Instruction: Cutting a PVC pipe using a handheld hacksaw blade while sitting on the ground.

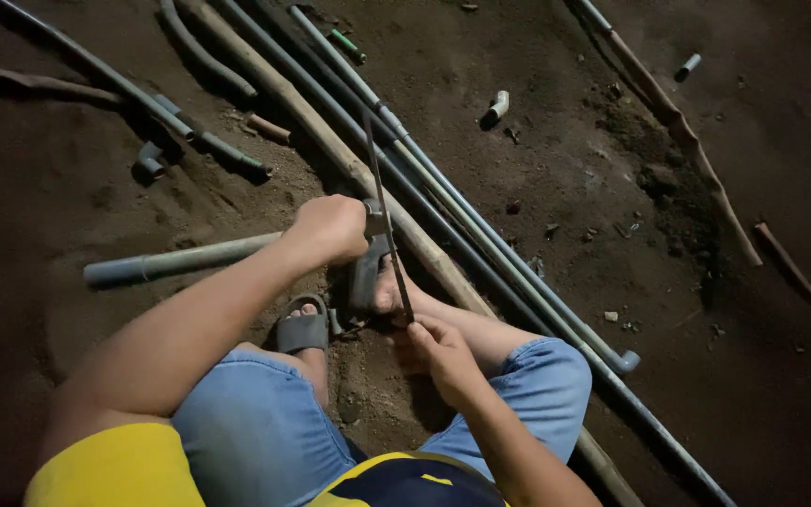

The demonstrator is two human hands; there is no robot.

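Left hand point(330, 228) on grey pipe point(180, 259); right hand point(438, 349) gripping hacksaw blade point(382, 202)

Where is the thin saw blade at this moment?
In the head view, the saw blade runs near the centre, from the right hand up past the left hand, which holds the grey pipe.

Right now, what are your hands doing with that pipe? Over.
Left hand grips grey pipe, pinning it on the dirt. Right hand holds thin saw blade across the pipe's end. Sandalled feet close beside the cut; other pipes behind.
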